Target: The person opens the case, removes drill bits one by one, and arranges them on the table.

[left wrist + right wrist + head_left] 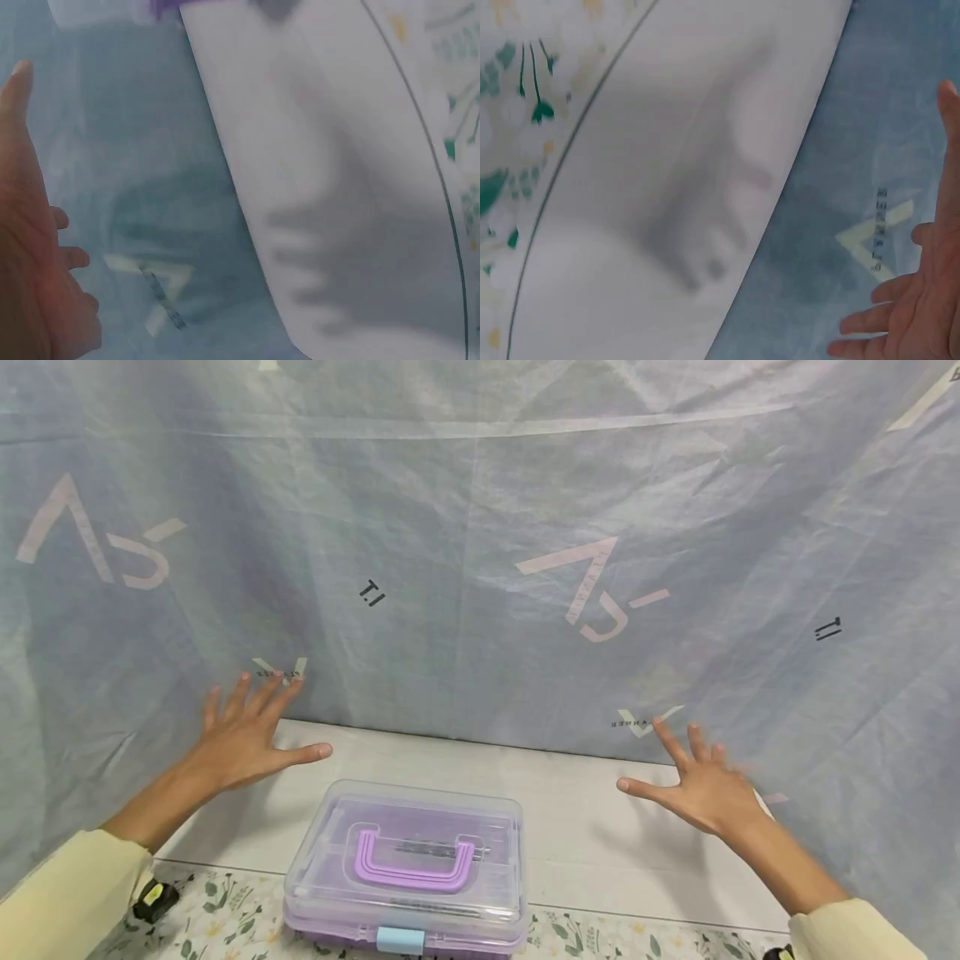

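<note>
Both hands hang in the air over the table, fingers spread, holding nothing. My left hand (238, 745) is beyond and to the left of a plastic box, its thumb pointing right. On the other side my right hand (708, 789) hovers well to the right of the box, thumb pointing left. The box (337, 852) has a clear lid, a purple carry handle (412, 881) and a light blue latch (401, 940) on its front. Through the lid, thin dark items show inside. In the wrist views, the left palm (37, 247) and right palm (930, 300) face inward.
A grey-blue cloth (450, 568) with printed letters hangs behind the table. The white tabletop (577, 827) carries hand shadows, and a floral-patterned cover (217, 910) lies along its near side. Dark wrist-worn devices (156, 900) sit at the sleeves.
</note>
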Available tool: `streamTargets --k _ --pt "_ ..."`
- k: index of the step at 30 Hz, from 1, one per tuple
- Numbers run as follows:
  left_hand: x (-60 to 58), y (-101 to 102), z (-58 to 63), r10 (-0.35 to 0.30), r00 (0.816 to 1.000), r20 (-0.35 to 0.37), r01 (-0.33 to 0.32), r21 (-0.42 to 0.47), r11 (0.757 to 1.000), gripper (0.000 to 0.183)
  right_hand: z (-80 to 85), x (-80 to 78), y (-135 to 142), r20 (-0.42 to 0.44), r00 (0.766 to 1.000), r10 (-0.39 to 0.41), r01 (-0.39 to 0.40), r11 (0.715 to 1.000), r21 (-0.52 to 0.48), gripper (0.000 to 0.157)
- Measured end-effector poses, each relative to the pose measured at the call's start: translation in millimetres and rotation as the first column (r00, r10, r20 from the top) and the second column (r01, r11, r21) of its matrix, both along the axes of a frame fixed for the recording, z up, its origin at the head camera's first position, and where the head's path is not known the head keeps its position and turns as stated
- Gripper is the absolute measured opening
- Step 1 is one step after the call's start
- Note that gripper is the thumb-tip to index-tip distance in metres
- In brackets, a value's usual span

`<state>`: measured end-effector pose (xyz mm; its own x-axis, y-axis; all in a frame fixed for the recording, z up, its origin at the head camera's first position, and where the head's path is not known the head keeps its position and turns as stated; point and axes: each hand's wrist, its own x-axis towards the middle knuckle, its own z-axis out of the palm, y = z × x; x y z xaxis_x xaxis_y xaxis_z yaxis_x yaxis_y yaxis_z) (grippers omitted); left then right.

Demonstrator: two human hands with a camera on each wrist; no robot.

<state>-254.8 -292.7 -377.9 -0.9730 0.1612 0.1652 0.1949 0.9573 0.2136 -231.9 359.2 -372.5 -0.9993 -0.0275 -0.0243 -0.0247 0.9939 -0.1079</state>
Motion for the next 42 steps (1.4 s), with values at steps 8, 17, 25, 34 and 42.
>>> streamTargets --k 8,17,25,34,42 --pt "26.7 32 10.6 -0.145 0.984 -0.099 0.148 0.025 0.989 0.122 -10.1 12.9 -23 -0.023 0.998 0.052 -0.053 0.996 -0.065 0.123" --pt "51.0 55 13.0 -0.255 0.96 -0.114 0.259 0.019 0.966 0.116 -20.3 29.5 -57 0.048 0.994 0.099 -0.087 0.974 -0.209 0.112" --pt "67.0 63 10.5 -0.285 0.955 -0.084 0.29 0.065 0.955 0.111 -43.1 52.5 -82 0.076 0.979 0.188 -0.117 0.833 -0.541 0.081" --pt "79.1 57 -3.4 -0.309 0.95 -0.048 0.313 0.141 0.939 0.115 -62.7 72.3 -97 0.149 0.926 0.346 -0.139 0.681 -0.719 0.061" --pt "85.1 59 -8.4 -0.384 0.923 -0.028 0.384 0.153 0.911 0.123 -79.0 83.7 -111 0.204 0.86 0.467 -0.056 0.485 -0.873 0.039"
